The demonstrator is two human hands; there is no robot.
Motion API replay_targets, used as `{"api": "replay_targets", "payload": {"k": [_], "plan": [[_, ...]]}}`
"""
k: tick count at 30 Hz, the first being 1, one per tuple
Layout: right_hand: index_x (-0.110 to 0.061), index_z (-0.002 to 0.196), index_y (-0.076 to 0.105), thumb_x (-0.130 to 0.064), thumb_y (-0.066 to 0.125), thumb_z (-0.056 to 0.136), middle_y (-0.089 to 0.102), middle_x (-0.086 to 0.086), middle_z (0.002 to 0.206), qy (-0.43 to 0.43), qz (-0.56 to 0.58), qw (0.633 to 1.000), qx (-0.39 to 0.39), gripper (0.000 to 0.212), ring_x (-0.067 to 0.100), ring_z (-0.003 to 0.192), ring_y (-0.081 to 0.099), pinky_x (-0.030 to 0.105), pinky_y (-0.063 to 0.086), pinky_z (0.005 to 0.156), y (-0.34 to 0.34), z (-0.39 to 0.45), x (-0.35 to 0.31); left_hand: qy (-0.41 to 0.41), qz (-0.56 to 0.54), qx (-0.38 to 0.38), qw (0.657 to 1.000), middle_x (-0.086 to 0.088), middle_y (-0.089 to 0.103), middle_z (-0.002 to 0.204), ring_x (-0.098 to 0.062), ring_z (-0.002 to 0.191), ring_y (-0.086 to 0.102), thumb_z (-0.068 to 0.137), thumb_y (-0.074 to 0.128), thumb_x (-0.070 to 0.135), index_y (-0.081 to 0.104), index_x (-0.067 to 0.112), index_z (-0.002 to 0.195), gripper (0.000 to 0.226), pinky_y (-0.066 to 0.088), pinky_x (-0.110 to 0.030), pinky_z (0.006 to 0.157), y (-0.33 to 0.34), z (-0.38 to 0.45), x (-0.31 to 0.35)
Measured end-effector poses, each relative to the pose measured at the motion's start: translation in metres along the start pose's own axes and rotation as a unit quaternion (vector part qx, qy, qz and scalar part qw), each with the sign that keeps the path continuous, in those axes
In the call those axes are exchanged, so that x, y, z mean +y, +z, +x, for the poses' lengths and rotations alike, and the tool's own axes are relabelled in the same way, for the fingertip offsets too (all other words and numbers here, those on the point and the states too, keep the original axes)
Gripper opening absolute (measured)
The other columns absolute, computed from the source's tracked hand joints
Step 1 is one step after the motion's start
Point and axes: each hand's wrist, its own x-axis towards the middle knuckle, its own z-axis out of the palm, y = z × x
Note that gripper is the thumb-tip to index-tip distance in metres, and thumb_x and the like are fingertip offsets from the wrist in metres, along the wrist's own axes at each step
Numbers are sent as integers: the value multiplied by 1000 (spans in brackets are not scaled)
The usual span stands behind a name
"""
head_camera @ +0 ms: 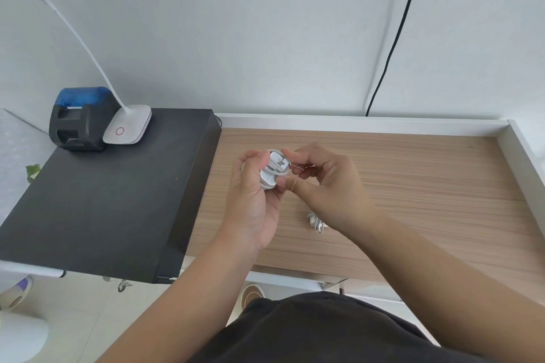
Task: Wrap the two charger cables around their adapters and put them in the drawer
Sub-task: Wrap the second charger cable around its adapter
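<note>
Closest to us, our left hand clasps the white adapter above the wooden desk; our right hand pinches its cable end. We should tuck it tight. Second charger lies beneath.

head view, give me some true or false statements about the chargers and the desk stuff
1. Both hands hold one white charger with its cable coiled round it. True.
2. A second white charger lies on the wooden surface. True.
3. The white desk lamp base stands on the wooden surface. False: it stands on the black flat box.
4. The left hand is empty. False: it grips the charger, with the right hand.
</note>
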Motion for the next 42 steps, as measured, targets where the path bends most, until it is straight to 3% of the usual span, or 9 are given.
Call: {"api": "replay_targets", "payload": {"k": [4,9,17,21,23,28,34,38,42], "plan": [[-23,100,73,-16,82,72,63,4,87,-37,-53,998,-24,30,17,81,57,24,49,77,-5,5,-1,2,20,5,1000,-19,57,111,-24,93,59,73,68,35,37,-8,134,81,49,-25,65,-3,0,1],[-15,82,73,-15,80,64,56,-7,75,-65,-90,994,-20,19,7,70,51,22,46,68,-7,7,2,-37,30,-9,999,-12,61,96,-13,74,59,90,57,26,49,7,120,36,44,-23,60,-6,1,-6],[-7,82,73,-8,83,67,59,7,76,-67,-73,995,21,18,17,72,52,21,44,67,-4,-4,16,-29,47,-27,998,-3,63,67,-10,55,62,86,55,23,46,7,111,31,49,-19,53,1,-5,-10],[-15,97,75,-15,79,71,60,1,77,-52,-10,999,13,26,12,74,54,25,47,73,-3,-8,18,-17,48,-13,999,-23,57,98,-27,81,65,80,67,33,40,-12,126,70,51,-29,70,2,-6,-4],[-16,107,73,-13,77,74,63,1,82,-33,43,998,-16,33,14,78,56,27,48,77,-9,-7,18,-15,40,0,999,-23,56,107,-31,93,62,80,70,39,37,-11,132,79,50,-32,76,3,-7,-2],[-11,111,71,-15,68,85,72,10,96,73,116,989,-64,27,9,83,62,21,49,77,-26,-1,18,-39,5,-9,999,-9,65,95,-17,83,62,90,51,46,56,9,103,40,51,-27,70,1,-11,-5],[-13,124,63,-16,70,83,69,-6,87,111,88,989,-46,42,9,79,57,20,50,81,-34,-1,23,-86,-44,40,994,-26,58,132,-36,120,59,102,40,34,54,9,118,33,48,-40,99,1,-14,-13],[-14,123,64,-13,66,87,71,-3,91,105,92,989,-46,36,5,78,60,17,48,77,-33,-4,22,-85,-41,47,994,-25,61,127,-37,117,61,103,40,31,53,5,129,39,49,-44,100,0,-15,-15],[-16,125,62,-19,73,76,68,0,100,113,117,985,-59,50,8,86,64,20,50,82,-35,-5,22,-75,-7,31,997,-23,63,125,-35,113,64,102,43,26,53,7,130,35,50,-44,98,-2,-18,-15]]}}
